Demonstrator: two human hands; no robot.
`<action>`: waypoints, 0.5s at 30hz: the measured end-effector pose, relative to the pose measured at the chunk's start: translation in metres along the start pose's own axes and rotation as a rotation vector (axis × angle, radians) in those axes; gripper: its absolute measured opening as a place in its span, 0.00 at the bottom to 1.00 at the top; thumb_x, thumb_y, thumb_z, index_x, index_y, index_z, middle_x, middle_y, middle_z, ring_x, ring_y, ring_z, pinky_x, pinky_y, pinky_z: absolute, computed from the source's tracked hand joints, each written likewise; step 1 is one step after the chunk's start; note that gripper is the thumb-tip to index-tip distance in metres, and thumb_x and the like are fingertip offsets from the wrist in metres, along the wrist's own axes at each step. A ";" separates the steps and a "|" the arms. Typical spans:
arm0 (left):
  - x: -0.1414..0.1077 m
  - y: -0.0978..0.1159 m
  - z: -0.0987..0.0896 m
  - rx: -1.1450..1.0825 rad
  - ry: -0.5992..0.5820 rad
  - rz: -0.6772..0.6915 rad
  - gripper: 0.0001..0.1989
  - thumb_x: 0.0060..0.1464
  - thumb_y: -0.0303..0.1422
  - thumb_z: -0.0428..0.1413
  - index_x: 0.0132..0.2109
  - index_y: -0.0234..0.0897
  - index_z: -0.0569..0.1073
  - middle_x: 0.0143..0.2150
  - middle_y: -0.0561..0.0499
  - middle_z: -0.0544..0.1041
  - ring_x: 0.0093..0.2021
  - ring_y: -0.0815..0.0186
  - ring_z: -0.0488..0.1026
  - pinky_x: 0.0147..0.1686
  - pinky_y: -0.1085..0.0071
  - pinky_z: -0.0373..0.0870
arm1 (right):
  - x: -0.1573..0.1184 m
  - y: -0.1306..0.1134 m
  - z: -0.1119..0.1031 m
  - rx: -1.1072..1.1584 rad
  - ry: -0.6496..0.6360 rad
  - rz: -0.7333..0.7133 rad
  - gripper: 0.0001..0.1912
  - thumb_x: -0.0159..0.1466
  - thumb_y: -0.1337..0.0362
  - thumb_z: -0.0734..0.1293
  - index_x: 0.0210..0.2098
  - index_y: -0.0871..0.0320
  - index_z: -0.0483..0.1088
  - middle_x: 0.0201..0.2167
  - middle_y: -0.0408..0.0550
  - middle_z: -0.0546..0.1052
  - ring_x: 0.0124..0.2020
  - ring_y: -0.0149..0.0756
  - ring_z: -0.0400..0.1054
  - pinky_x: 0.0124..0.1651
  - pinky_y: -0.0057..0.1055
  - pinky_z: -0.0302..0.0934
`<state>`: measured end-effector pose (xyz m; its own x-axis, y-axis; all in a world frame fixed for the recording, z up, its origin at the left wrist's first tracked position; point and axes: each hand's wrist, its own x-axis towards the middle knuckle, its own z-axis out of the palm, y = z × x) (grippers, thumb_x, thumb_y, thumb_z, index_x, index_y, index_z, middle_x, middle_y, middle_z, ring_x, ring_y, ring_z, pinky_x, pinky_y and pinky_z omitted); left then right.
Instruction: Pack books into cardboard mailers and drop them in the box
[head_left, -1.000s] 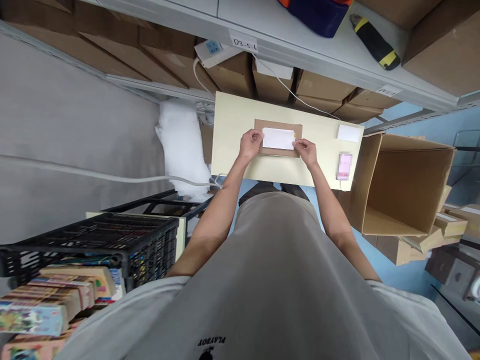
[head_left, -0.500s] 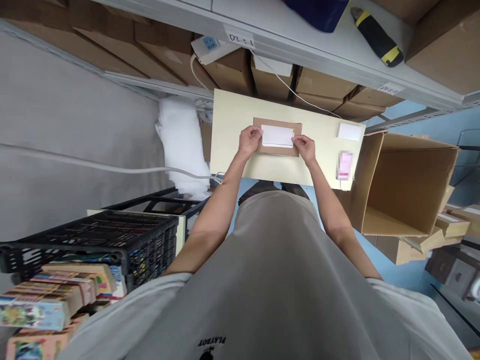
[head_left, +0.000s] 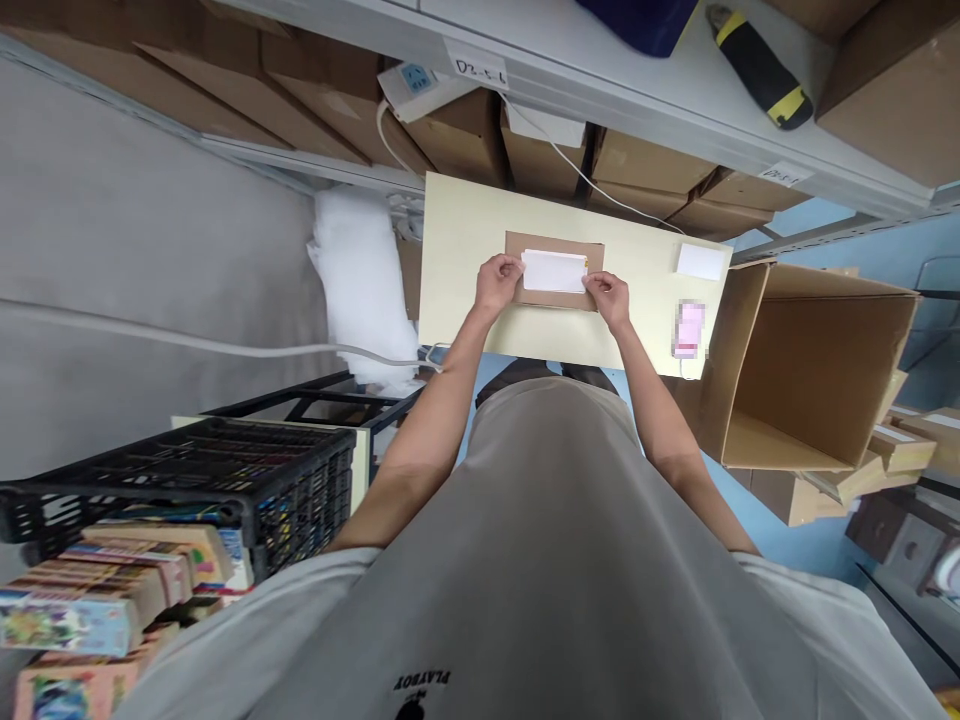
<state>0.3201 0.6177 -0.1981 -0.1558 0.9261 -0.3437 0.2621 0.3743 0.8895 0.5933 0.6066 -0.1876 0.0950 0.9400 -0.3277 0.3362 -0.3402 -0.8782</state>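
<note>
A white label [head_left: 554, 271] with a small yellow mark at its right end lies over or just above a flat brown cardboard parcel [head_left: 555, 242]. My left hand [head_left: 499, 281] pinches the label's left edge between thumb and fingers. At the opposite end, my right hand [head_left: 608, 295] pinches the lower right edge in the same way. Both hands rest over the parcel's short sides. Whether the label touches the cardboard all over, I cannot tell. Underneath is a pale yellow table [head_left: 461, 230].
On the table's right are a white paper stack [head_left: 700, 262] and a blurred pink phone-like item [head_left: 688, 330]. A large open carton [head_left: 814, 370] stands right of it. White wrap [head_left: 364, 280] and a black crate [head_left: 225, 470] are left. A shelf [head_left: 645, 110] crosses behind.
The label's lower edge seems to lie slightly closer to the parcel. Both hands keep their pinch with almost no movement; the whole view has shifted slightly.
</note>
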 end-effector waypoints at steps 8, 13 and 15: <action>0.005 -0.009 0.006 0.040 0.026 0.019 0.04 0.63 0.28 0.63 0.38 0.40 0.79 0.43 0.48 0.84 0.40 0.62 0.75 0.50 0.63 0.76 | 0.002 0.005 0.003 -0.016 0.019 0.006 0.19 0.67 0.45 0.77 0.38 0.55 0.84 0.40 0.48 0.84 0.38 0.38 0.72 0.51 0.39 0.73; 0.005 -0.011 0.009 0.025 0.051 0.028 0.04 0.63 0.28 0.63 0.38 0.41 0.79 0.42 0.48 0.82 0.40 0.62 0.74 0.50 0.62 0.76 | 0.000 0.005 0.004 -0.032 0.041 0.003 0.19 0.68 0.44 0.77 0.38 0.55 0.84 0.40 0.48 0.83 0.38 0.38 0.72 0.51 0.39 0.73; 0.005 -0.012 0.009 0.022 0.051 0.028 0.04 0.63 0.28 0.64 0.38 0.41 0.79 0.42 0.49 0.82 0.39 0.62 0.74 0.50 0.62 0.75 | -0.001 0.004 0.004 -0.045 0.044 0.000 0.21 0.68 0.42 0.77 0.39 0.54 0.84 0.40 0.48 0.83 0.39 0.38 0.72 0.52 0.39 0.73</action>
<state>0.3252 0.6183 -0.2132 -0.1963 0.9327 -0.3026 0.2877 0.3499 0.8915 0.5904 0.6039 -0.1922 0.1354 0.9406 -0.3115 0.3776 -0.3396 -0.8614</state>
